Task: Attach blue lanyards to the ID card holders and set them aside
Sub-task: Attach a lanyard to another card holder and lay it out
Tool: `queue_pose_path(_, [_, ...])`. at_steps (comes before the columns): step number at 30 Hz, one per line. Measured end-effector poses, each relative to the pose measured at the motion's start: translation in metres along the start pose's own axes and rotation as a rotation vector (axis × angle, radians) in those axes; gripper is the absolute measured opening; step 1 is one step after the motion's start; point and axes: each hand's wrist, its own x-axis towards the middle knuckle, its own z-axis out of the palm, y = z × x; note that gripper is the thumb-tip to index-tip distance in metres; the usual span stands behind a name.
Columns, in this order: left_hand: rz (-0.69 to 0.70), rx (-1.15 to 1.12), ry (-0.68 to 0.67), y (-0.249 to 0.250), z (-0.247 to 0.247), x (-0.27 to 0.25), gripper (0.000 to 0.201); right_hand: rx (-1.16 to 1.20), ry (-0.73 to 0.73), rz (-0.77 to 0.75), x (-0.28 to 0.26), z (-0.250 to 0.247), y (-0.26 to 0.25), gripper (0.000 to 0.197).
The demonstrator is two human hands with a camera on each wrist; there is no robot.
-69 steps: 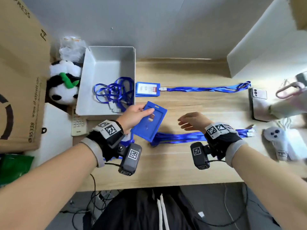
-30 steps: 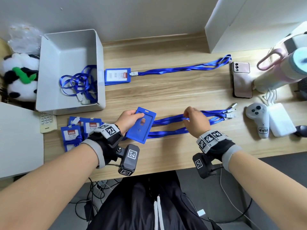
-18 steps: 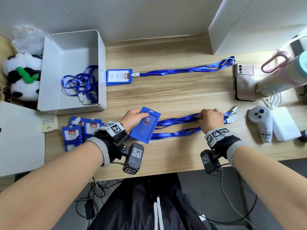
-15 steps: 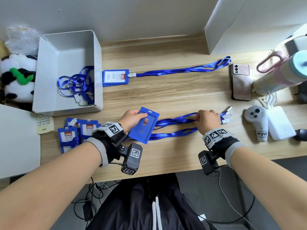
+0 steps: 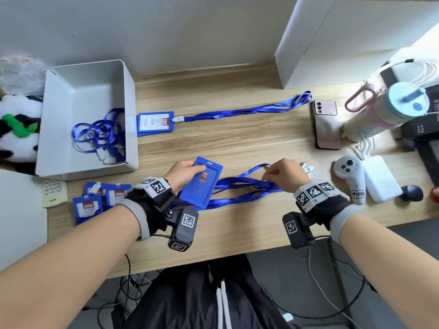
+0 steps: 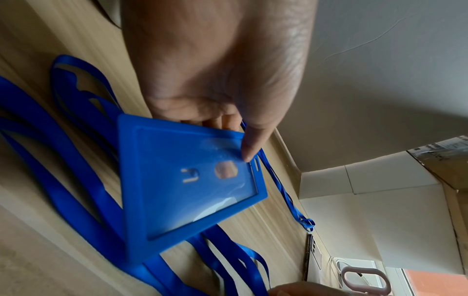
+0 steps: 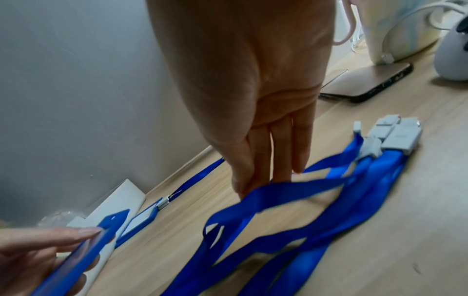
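Note:
My left hand [image 5: 196, 169] holds an empty blue ID card holder [image 5: 201, 184] tilted above the table, thumb on its top edge near the slot [image 6: 253, 160]. Under it, loose blue lanyards [image 5: 240, 189] stretch rightward across the wood. Their grey clips [image 5: 308, 168] lie just beyond my right hand [image 5: 268, 173]. That hand pinches one lanyard strap [image 7: 278, 192] between thumb and fingers and lifts it off the table. The clips [image 7: 395, 138] stay on the wood. A holder with its lanyard attached [image 5: 155, 122] lies at the back.
A white box [image 5: 59, 129] at the back left holds tangled lanyards [image 5: 99, 134]. Several carded holders [image 5: 99, 198] lie left of my left wrist. A phone [image 5: 326, 124], a white controller [image 5: 351, 179], a power bank [image 5: 380, 180] and a bottle [image 5: 392, 110] crowd the right side.
My right hand slid right along the loose lanyards toward their clips, then came back slightly and raised one strap off the table. The left hand kept hold of the holder.

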Motion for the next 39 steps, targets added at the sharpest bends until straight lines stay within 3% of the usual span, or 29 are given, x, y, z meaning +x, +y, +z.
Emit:
queue_pose_path(2, [0.005, 0.007, 0.002, 0.001, -0.001, -0.001, 0.011, -0.006, -0.004, 0.018, 0.003, -0.001, 0.002, 0.012])
queue_pose_path(6, [0.015, 0.008, 0.008, 0.001, -0.004, -0.003, 0.012, -0.051, 0.222, 0.185, 0.015, -0.001, 0.018, 0.013])
queue_pose_path(9, [0.017, 0.011, 0.009, -0.001, -0.006, -0.003, 0.014, -0.094, 0.165, 0.255, 0.022, 0.005, 0.026, 0.030])
queue_pose_path(12, [-0.005, 0.003, 0.007, -0.002, -0.005, -0.003, 0.012, -0.188, 0.126, 0.256, 0.027, 0.013, 0.026, 0.024])
queue_pose_path(16, [-0.009, -0.012, 0.011, -0.001, -0.002, -0.003, 0.011, -0.196, 0.182, 0.269, 0.028, 0.012, 0.017, 0.020])
queue_pose_path(18, [-0.002, -0.025, 0.007, 0.000, -0.001, -0.003, 0.011, -0.077, 0.223, 0.223, 0.024, -0.002, 0.008, 0.012])
queue_pose_path(21, [0.012, -0.039, -0.008, 0.004, -0.003, -0.003, 0.011, 0.148, 0.219, 0.034, 0.011, -0.032, -0.014, 0.002])
queue_pose_path(24, [0.030, -0.093, -0.063, 0.012, -0.006, -0.007, 0.011, 0.377, 0.153, -0.155, -0.009, -0.064, -0.043, 0.006])
queue_pose_path(27, [0.068, -0.129, -0.090, 0.023, -0.010, -0.013, 0.012, 0.617, 0.080, -0.237, -0.024, -0.088, -0.072, 0.015])
queue_pose_path(34, [0.235, -0.181, -0.009, 0.062, -0.026, -0.040, 0.020, 0.613, 0.127, -0.431, -0.045, -0.119, -0.131, 0.010])
queue_pose_path(39, [0.434, -0.129, 0.047, 0.083, -0.042, -0.061, 0.012, 0.655, 0.134, -0.536, -0.061, -0.129, -0.167, 0.013])
